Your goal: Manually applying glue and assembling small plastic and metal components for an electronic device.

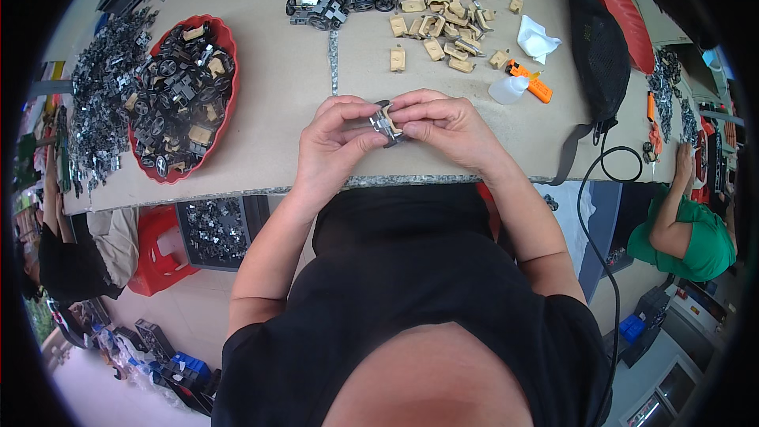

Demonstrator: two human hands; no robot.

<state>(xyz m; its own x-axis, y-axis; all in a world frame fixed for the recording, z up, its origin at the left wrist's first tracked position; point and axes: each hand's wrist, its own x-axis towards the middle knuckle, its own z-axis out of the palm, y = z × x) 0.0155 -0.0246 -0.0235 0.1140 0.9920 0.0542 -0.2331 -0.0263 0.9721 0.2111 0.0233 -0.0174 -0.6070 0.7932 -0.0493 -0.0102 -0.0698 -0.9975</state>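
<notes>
Near the table's front edge, my left hand (336, 141) and my right hand (449, 128) meet around a small toy-vehicle chassis (386, 123) with dark, silver and tan parts. The left fingers grip its left side, while my right thumb and fingertips pinch the tan piece at its right; fingers cover much of it. Beyond the hands lies a pile of loose tan plastic parts (451, 20). Black wheeled chassis (320, 8) are heaped beside that pile. To the left, a red scalloped basin (234, 79) holds more wheeled chassis, some with tan pieces.
Small dark parts (99, 103) cover the table's left end. Right of my hands are a small white bottle (508, 90), an orange tool (539, 90), white tissue (538, 38) and a black bag (598, 63). A black cable (583, 213) hangs over the edge. People sit at both sides.
</notes>
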